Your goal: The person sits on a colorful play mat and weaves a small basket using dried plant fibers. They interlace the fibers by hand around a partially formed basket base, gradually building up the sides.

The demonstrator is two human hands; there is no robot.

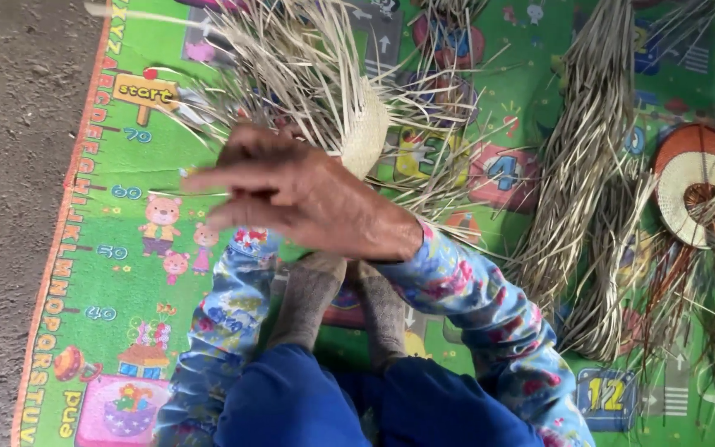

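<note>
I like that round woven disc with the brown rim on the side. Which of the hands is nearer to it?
Right. The right hand is at the pale straw weaving, far left of the round woven disc; the left hand lies behind it, farther still.

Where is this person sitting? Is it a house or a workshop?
Likely a home spot for weaving on the floor. A green children's play mat lies over rough ground, with bundles of dried straw and a half-woven round piece beside it.

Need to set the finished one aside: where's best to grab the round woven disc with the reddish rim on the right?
Grip the round woven disc at its bare upper-left rim, coming from above-left. That firm woven edge lies flat on the mat; loose strands trail from its lower side.
</note>
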